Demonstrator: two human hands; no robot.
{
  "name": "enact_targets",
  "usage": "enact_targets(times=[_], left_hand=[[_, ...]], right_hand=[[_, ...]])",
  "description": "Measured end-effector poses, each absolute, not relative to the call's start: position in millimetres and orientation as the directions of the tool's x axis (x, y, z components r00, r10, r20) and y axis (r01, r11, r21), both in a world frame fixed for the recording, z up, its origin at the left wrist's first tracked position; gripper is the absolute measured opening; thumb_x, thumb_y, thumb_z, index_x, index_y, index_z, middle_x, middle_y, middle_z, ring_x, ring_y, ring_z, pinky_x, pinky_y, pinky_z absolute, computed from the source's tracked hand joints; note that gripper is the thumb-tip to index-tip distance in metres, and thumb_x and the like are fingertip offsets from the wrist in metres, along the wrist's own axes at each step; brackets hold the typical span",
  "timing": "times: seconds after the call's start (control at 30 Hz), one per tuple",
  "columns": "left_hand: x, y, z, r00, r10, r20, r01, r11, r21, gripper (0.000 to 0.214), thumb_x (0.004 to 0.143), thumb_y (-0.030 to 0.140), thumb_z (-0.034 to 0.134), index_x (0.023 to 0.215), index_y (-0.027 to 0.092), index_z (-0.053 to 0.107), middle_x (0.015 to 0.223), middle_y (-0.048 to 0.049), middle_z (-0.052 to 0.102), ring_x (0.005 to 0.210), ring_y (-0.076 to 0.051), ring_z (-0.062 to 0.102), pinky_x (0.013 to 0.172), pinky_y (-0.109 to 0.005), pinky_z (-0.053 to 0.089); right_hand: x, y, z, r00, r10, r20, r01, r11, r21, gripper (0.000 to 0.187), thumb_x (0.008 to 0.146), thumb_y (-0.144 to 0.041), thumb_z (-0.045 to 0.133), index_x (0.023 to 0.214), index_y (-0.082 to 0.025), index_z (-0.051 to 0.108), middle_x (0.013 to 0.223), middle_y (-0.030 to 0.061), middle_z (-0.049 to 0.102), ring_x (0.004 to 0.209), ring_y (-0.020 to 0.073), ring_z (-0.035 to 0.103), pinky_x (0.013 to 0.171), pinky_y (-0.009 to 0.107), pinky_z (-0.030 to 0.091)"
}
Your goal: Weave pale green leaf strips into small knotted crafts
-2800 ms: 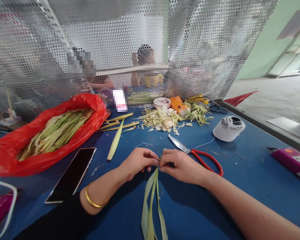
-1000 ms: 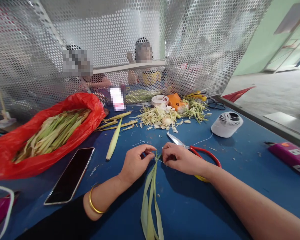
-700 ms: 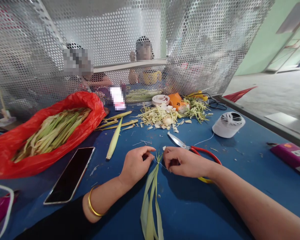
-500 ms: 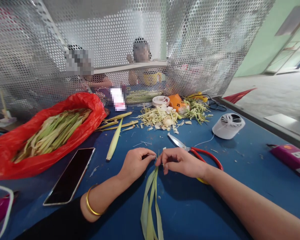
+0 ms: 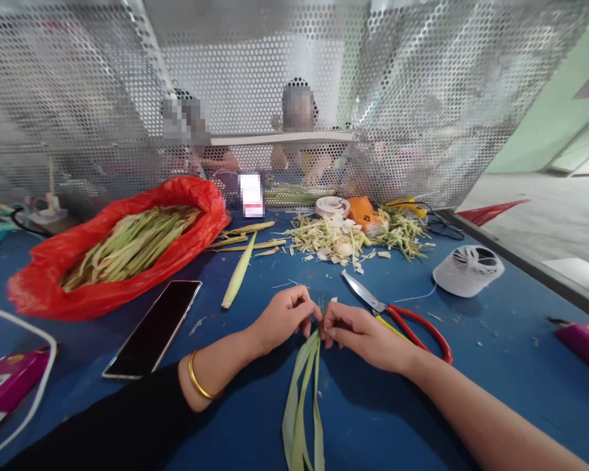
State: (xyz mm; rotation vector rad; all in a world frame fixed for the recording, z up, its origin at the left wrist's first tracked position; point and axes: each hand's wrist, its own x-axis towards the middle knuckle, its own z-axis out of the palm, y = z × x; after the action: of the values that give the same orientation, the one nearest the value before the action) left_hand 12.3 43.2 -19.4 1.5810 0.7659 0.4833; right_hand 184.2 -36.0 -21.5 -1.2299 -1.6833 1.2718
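Observation:
Several long green leaf strips (image 5: 302, 399) hang toward me, bunched at their upper end. At that end my left hand (image 5: 287, 315) is closed, its thumb and fingertips pinching the bunch. Close against it, my right hand (image 5: 356, 330) is closed too, its fingertips pinching the same end from the right. Any fine thread between the fingers is too small to make out. Just beyond my right hand lie scissors with red handles (image 5: 422, 327), blades pointing away to the left. A spool of white thread (image 5: 466, 271) sits farther right, a loose strand trailing toward the scissors.
Left of my hands lie a dark phone (image 5: 154, 327) and a pale green husk piece (image 5: 239, 275). Behind them is a red plastic bag (image 5: 24, 288) of leaf strips. Trimmings (image 5: 324, 235) and a tape roll (image 5: 332, 207) lie before a perforated screen (image 5: 255, 65); two people sit beyond.
The view has turned slightly left, so things appear farther right. My hands stay at the bunched end; the left fingers have curled inward and the right fingers have drawn closer together.

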Motion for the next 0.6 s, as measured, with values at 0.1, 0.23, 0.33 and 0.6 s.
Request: enact_targets(times=[0.1,0.23,0.33,0.6], left_hand=[[10.7,44.2,-17.7,0.726,0.674,-0.135,0.191,-0.009,0.981,0.015,0.085,0.029,0.047,0.074,0.019,0.046,0.070,0.0010,0.064,0.045,-0.007,0.052,0.046,-0.020,0.032],[9.4,43.7,-17.1,0.756,0.652,-0.053,0.286,-0.256,0.923,0.016,0.087,0.026,0.045,0.072,0.020,0.046,0.060,0.0044,0.056,0.048,-0.009,0.047,0.053,-0.023,0.036],[8.6,44.2,-18.8,0.761,0.649,0.030,0.360,-0.459,0.812,0.016,0.086,0.022,0.045,0.070,0.020,0.047,0.062,0.0038,0.056,0.059,-0.012,0.048,0.059,-0.025,0.035],[6.8,46.3,-21.5,0.787,0.614,0.052,0.396,-0.568,0.721,0.014,0.085,0.021,0.046,0.070,0.020,0.045,0.061,0.0054,0.052,0.060,-0.012,0.047,0.059,-0.025,0.031]], right_hand=[[184.6,-35.8,-22.1,-0.321,0.946,-0.041,0.267,0.049,-0.963,0.009,0.086,-0.020,0.048,0.078,-0.021,0.047,0.077,0.0010,0.058,0.071,0.0145,0.056,0.064,0.026,0.045],[184.1,-37.8,-20.0,-0.320,0.946,-0.054,0.345,0.064,-0.936,0.010,0.088,-0.016,0.045,0.079,-0.020,0.047,0.076,0.0005,0.056,0.070,0.0140,0.054,0.064,0.026,0.045],[183.5,-40.8,-16.5,-0.331,0.943,-0.030,0.431,0.123,-0.894,0.015,0.088,-0.010,0.042,0.079,-0.021,0.046,0.075,-0.0005,0.054,0.070,0.0135,0.052,0.065,0.026,0.043],[182.3,-44.4,-14.0,-0.353,0.935,-0.021,0.475,0.160,-0.865,0.016,0.090,-0.009,0.041,0.079,-0.021,0.046,0.074,-0.0011,0.053,0.070,0.0134,0.051,0.066,0.025,0.041]])
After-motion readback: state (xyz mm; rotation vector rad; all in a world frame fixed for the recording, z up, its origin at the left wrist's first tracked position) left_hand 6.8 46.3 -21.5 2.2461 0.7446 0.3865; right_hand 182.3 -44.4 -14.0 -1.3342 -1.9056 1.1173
